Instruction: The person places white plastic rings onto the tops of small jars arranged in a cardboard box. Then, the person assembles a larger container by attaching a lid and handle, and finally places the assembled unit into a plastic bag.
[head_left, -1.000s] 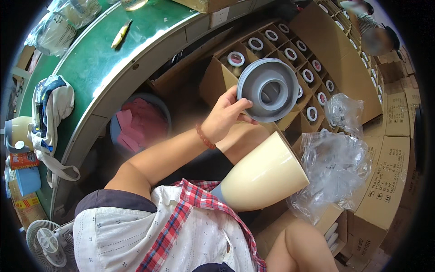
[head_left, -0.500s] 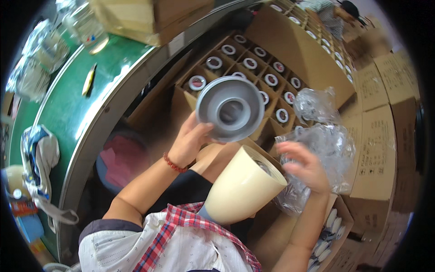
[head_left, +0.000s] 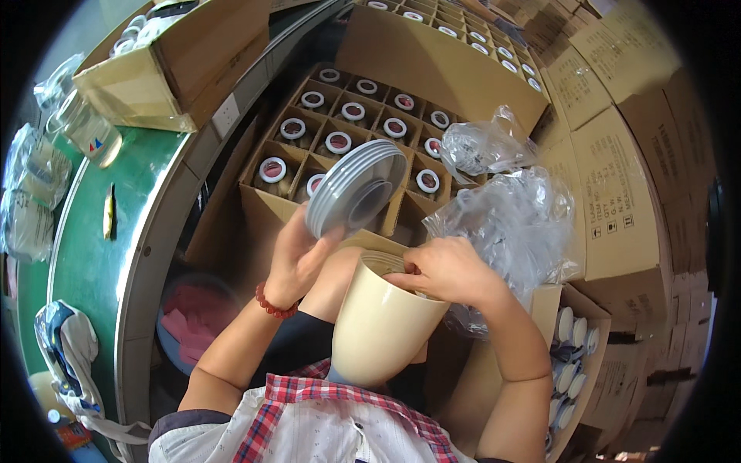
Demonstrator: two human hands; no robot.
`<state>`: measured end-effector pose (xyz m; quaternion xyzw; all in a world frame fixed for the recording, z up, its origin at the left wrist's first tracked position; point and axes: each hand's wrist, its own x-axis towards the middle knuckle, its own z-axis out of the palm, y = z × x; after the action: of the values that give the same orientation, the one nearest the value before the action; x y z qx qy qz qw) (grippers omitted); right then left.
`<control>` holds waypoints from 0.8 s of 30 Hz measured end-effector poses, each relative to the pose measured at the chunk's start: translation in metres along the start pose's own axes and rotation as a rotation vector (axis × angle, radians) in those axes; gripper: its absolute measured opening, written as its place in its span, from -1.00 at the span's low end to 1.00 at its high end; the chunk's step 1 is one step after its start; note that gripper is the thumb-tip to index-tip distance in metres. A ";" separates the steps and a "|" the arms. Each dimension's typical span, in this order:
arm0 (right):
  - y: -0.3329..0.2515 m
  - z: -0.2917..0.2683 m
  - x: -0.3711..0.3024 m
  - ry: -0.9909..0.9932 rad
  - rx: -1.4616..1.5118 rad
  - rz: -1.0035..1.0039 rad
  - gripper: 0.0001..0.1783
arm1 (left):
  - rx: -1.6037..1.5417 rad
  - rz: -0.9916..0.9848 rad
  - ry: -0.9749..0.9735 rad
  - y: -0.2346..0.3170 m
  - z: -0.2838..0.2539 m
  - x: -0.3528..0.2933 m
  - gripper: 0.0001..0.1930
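Note:
My left hand [head_left: 299, 256] grips a grey round threaded part [head_left: 351, 185], shaped like a wide screw ring or base, by its lower left edge. It is tilted, with its ribbed side wall showing. Between my legs a cream tapered vessel [head_left: 382, 324], like a flask body, leans with its wide threaded mouth up. My right hand [head_left: 451, 270] is at that mouth, fingers curled and tips inside the rim. Whatever they hold there, if anything, is hidden.
In front stands a divided carton [head_left: 262, 197] with white-ringed flasks. Clear plastic bags [head_left: 517, 224] lie at its right. A box of white-topped pieces [head_left: 590, 297] is at lower right, stacked cartons [head_left: 617, 193] beyond. On the green table [head_left: 147, 166] are a yellow cutter [head_left: 109, 212] and a jug [head_left: 93, 135].
My right hand has moved left and down from beside the vessel into its mouth. The grey part in my left hand has turned from facing up to tilted, and sits slightly left and lower.

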<state>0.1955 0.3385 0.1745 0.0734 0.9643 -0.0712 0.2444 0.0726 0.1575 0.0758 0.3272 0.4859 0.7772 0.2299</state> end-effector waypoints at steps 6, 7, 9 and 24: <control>0.031 0.001 -0.009 0.015 0.464 -0.210 -0.46 | -0.013 -0.010 0.009 -0.001 -0.003 0.007 -0.59; 0.034 0.006 -0.006 -0.031 0.496 -0.224 -0.48 | -0.014 -0.009 0.004 -0.002 -0.001 0.008 -0.59; 0.031 0.014 0.000 -0.019 0.354 -0.170 -0.54 | 0.058 -0.060 0.059 0.003 0.010 0.012 -0.65; 0.056 0.114 0.010 0.717 1.680 -0.456 -0.45 | -0.088 -0.343 -0.496 -0.034 0.013 0.039 -0.38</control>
<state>0.2487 0.3751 0.0649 0.0526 0.6058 -0.7628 -0.2200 0.0569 0.2066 0.0605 0.4100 0.4290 0.6437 0.4832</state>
